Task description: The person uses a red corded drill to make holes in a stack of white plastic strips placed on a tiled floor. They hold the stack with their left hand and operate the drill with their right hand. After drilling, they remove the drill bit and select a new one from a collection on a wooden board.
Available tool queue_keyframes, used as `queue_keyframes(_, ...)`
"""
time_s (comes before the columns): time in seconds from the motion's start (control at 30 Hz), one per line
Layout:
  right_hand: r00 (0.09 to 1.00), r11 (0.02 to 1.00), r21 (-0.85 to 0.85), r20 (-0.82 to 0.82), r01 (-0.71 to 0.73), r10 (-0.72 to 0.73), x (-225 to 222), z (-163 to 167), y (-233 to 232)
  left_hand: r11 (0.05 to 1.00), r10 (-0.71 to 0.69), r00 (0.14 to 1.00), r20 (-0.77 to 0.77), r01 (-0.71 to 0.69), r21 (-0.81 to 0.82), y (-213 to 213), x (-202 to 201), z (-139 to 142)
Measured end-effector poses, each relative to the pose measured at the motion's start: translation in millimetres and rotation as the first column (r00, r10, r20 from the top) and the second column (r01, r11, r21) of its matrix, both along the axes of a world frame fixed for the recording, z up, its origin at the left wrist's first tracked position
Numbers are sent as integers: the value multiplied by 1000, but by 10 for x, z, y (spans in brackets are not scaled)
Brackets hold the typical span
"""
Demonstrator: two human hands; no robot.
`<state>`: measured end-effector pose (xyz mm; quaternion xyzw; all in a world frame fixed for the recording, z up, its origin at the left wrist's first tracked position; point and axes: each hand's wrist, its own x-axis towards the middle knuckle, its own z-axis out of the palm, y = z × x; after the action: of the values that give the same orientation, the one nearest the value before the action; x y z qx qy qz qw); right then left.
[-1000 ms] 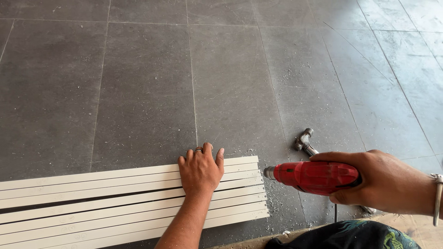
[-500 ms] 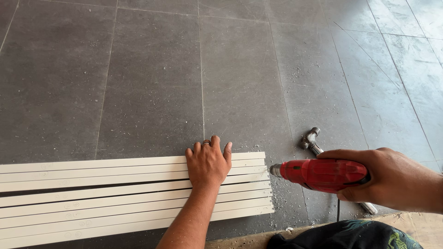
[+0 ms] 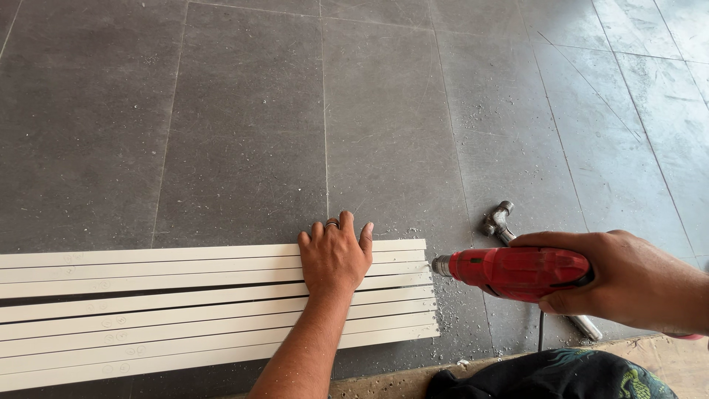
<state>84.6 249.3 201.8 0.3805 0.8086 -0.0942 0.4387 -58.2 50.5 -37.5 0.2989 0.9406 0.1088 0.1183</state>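
A row of long white strips point(image 3: 148, 310) lies side by side on the grey tiled floor point(image 3: 244, 133), running from the left edge to about the middle of the view, their cut ends lined up roughly in a column. Near those ends the left hand point(image 3: 336, 255) is pressed flat on top of the strips, palm down, fingers together and stretched out toward the far side (a ring shows on one finger); it grips nothing, only bears down on the upper strips. Pale dust and chips are scattered on the tiles just beside the strip ends. To the right of the ends a red power drill point(image 3: 517, 272) lies level, its metal nose pointing at the strips and near them but apart. The right hand point(image 3: 628, 281) is wrapped closed around the rear of the drill's body. Behind the drill, a hammer point(image 3: 502, 222) rests on the floor, its handle passing under the tool.
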Motion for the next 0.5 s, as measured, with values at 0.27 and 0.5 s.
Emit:
queue_keyframes(0.27,1000,1000,3,16,-26,26,-7,-11,30,1000,-1,1000,-11,1,-11,9,-4,4)
queue_keyframes(0.5,989,994,-62,-112,89,-95,-74,-58,-3,999,10,1000,-2,-10,-34,7,-15,22)
